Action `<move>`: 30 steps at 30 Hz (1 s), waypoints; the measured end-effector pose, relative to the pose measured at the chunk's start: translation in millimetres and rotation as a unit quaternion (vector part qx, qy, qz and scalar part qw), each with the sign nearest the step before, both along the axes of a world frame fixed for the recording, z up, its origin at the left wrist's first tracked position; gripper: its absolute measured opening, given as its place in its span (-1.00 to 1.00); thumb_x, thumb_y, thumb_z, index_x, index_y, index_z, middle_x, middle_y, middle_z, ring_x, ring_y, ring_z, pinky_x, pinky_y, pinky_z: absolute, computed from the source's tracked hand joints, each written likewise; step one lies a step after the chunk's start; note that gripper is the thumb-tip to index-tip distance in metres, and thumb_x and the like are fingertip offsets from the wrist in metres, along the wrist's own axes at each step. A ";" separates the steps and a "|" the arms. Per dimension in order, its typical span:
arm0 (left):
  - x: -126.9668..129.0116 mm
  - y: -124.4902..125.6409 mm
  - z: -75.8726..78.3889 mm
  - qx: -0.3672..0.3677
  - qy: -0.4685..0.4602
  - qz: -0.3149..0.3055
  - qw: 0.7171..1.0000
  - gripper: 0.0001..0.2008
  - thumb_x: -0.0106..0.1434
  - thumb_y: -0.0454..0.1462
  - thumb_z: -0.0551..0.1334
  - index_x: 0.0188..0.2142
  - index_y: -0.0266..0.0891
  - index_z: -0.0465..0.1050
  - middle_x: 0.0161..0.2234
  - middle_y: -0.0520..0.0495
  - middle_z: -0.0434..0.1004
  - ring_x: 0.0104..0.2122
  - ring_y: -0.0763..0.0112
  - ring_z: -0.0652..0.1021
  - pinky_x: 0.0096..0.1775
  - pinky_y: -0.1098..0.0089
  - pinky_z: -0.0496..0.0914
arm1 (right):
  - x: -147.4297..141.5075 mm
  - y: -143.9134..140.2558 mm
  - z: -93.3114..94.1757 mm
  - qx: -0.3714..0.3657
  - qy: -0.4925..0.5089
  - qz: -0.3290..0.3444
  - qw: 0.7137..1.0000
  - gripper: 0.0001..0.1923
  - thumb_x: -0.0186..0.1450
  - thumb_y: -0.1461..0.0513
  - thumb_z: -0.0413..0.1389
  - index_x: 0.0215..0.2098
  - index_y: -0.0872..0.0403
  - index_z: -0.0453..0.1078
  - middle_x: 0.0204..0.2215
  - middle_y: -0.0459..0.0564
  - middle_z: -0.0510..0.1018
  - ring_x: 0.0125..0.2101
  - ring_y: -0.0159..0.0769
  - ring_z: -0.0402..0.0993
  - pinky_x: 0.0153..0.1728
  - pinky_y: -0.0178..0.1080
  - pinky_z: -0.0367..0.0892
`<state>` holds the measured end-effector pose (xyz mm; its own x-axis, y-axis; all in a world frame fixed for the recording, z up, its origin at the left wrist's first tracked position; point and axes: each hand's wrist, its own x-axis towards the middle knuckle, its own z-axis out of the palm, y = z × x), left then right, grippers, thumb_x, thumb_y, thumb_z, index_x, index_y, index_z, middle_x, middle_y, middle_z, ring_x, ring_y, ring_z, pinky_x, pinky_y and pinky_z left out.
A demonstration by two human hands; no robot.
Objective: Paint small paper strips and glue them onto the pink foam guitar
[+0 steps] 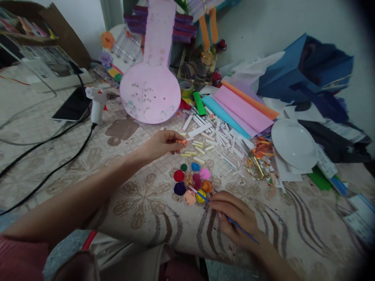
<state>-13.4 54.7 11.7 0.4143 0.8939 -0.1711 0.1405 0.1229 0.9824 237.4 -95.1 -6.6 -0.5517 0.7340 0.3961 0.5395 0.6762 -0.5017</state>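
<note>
A slim blue paintbrush (231, 221) is held in my right hand (234, 218), its tip over a flower-shaped paint palette (190, 180). The wells hold several colours, among them red, green, blue, pink, orange, yellow, peach and dark purple. My left hand (164, 145) pinches a small orange piece (182, 142) between thumb and fingers, above and left of the palette; its exact kind is unclear. Close to those fingers lie short white strips with yellow edges (199, 150).
A pink guitar-shaped craft (150, 93) stands behind. White paper strips (219, 136), coloured sheets (243, 109), a white plate (293, 142) and a blue paper bag (301, 74) lie rightward. On the left are a glue gun (97, 103), a phone (72, 105) and black cables (58, 168).
</note>
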 end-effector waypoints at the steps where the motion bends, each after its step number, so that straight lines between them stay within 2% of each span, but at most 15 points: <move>1: 0.3 -0.3 -0.9 -0.002 -0.006 0.000 1.000 -0.83 0.08 -0.33 0.28 -0.30 -0.34 0.46 -0.53 0.04 0.47 -0.55 0.59 0.43 -0.51 0.55 0.28 | 0.7 0.2 0.0 0.015 -0.014 0.013 1.000 -0.62 0.15 0.43 -0.03 -0.08 0.07 0.34 -0.19 0.06 0.48 -0.16 -0.27 0.45 -0.21 -0.21 0.46; 6: 0.3 -1.4 -5.4 -0.028 -0.043 -0.006 0.999 -0.87 0.06 -0.37 0.27 -0.34 -0.34 0.46 -0.47 0.01 0.51 -0.49 0.55 0.49 -0.39 0.49 0.38 | 3.2 2.3 6.8 0.039 -0.037 0.046 0.998 -0.59 0.13 0.44 -0.03 -0.07 0.09 0.36 -0.19 0.07 0.49 -0.15 -0.24 0.45 -0.17 -0.17 0.45; 8: -0.2 -2.4 -5.5 -0.045 -0.053 -0.013 0.997 -0.89 0.07 -0.37 0.27 -0.35 -0.35 0.45 -0.46 0.00 0.53 -0.48 0.55 0.50 -0.37 0.48 0.40 | 4.6 2.9 11.3 0.014 -0.011 0.021 1.000 -0.60 0.15 0.44 -0.03 -0.08 0.07 0.36 -0.20 0.05 0.49 -0.18 -0.27 0.45 -0.22 -0.22 0.45; 11: -1.2 -4.2 -5.0 -0.072 -0.056 -0.019 0.996 -0.87 0.07 -0.35 0.28 -0.33 -0.35 0.45 -0.45 -0.01 0.53 -0.54 0.58 0.48 -0.44 0.49 0.39 | 6.3 3.8 14.8 -0.061 0.058 -0.036 0.996 -0.67 0.22 0.41 -0.05 -0.10 0.05 0.36 -0.27 0.01 0.50 -0.23 -0.30 0.46 -0.29 -0.25 0.42; 15: -2.6 -5.1 -7.3 -0.088 -0.082 -0.006 0.993 -0.82 0.05 -0.35 0.32 -0.30 -0.35 0.47 -0.45 -0.01 0.55 -0.52 0.57 0.50 -0.41 0.49 0.42 | 2.5 8.6 12.3 -0.124 0.183 -0.092 0.971 -0.74 0.29 0.36 -0.09 -0.16 0.03 0.38 -0.42 -0.05 0.49 -0.36 -0.31 0.45 -0.33 -0.22 0.36; 18: -4.0 -4.7 -10.4 -0.106 -0.100 -0.015 0.989 -0.78 0.05 -0.36 0.32 -0.25 -0.35 0.50 -0.39 -0.03 0.57 -0.41 0.54 0.55 -0.28 0.46 0.45 | -5.4 16.8 12.1 -0.112 0.250 -0.140 0.951 -0.74 0.32 0.33 -0.10 -0.17 0.03 0.39 -0.42 -0.05 0.49 -0.38 -0.31 0.44 -0.33 -0.20 0.33; 21: -5.7 -4.6 -11.9 -0.123 -0.114 -0.029 0.985 -0.76 0.07 -0.37 0.32 -0.21 -0.31 0.51 -0.33 -0.03 0.59 -0.34 0.52 0.57 -0.19 0.45 0.44 | -13.9 27.6 16.2 -0.085 0.246 -0.146 0.955 -0.73 0.33 0.32 -0.09 -0.16 0.02 0.41 -0.40 -0.04 0.51 -0.34 -0.30 0.44 -0.28 -0.17 0.32; 26: -6.5 -6.2 -9.0 -0.154 -0.122 -0.041 0.980 -0.83 0.08 -0.35 0.33 -0.28 -0.31 0.51 -0.37 -0.05 0.60 -0.36 0.51 0.58 -0.25 0.49 0.45 | -26.2 43.1 21.1 -0.070 0.251 -0.133 0.956 -0.74 0.33 0.29 -0.09 -0.15 0.01 0.41 -0.36 -0.03 0.52 -0.30 -0.28 0.45 -0.26 -0.15 0.35; 30: -5.2 -7.9 -6.2 -0.168 -0.141 -0.042 0.975 -0.82 0.05 -0.33 0.36 -0.31 -0.32 0.50 -0.41 -0.04 0.59 -0.40 0.52 0.57 -0.29 0.50 0.46 | -32.7 50.2 17.0 -0.063 0.246 -0.117 0.960 -0.74 0.33 0.27 -0.09 -0.14 0.01 0.41 -0.35 -0.02 0.52 -0.29 -0.27 0.46 -0.26 -0.16 0.37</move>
